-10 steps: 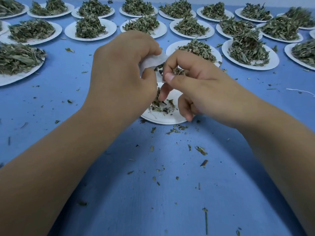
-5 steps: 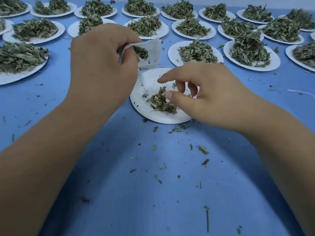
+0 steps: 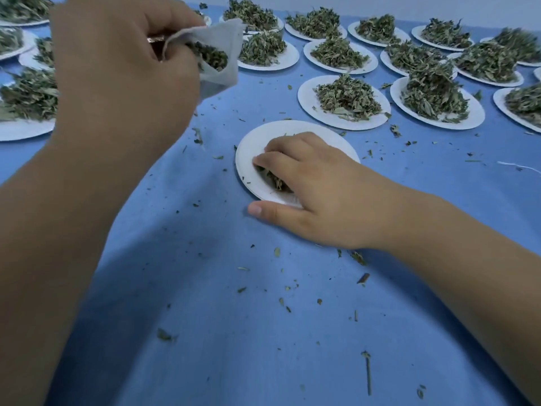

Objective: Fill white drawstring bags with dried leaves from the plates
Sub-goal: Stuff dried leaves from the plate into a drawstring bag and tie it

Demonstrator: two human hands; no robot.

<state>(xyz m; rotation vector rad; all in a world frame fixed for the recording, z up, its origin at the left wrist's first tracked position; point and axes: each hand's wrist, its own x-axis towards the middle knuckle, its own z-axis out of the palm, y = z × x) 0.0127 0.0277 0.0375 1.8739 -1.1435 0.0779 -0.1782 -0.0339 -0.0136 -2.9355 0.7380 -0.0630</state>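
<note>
A blue cloth (image 3: 263,347) covers the whole table in front of the person, littered with leaf crumbs and one long dry stem (image 3: 368,376) near the front edge. Across the far side stand rows of white paper plates, each heaped with dried green leaves; the closest of these full plates (image 3: 307,104) sits just behind the one in use, and another (image 3: 477,112) is to its right. The left hand (image 3: 123,74) is raised at the upper left, its fingers curled round the mouth of a white bag (image 3: 225,54) and holding it open; dark dried leaves (image 3: 210,55) show inside it, and the bag hangs clear of the table. The right hand (image 3: 316,194) lies low on the near plate (image 3: 248,153), which is almost bare. Its fingers are bent and drawn in over a small clump of leaves (image 3: 273,178) on the plate, while the thumb (image 3: 263,210) stretches out flat on the cloth just beside the plate's front rim. The two hands are well apart. A thin white string (image 3: 518,167) lies on the cloth at the right edge, away from everything else.
</note>
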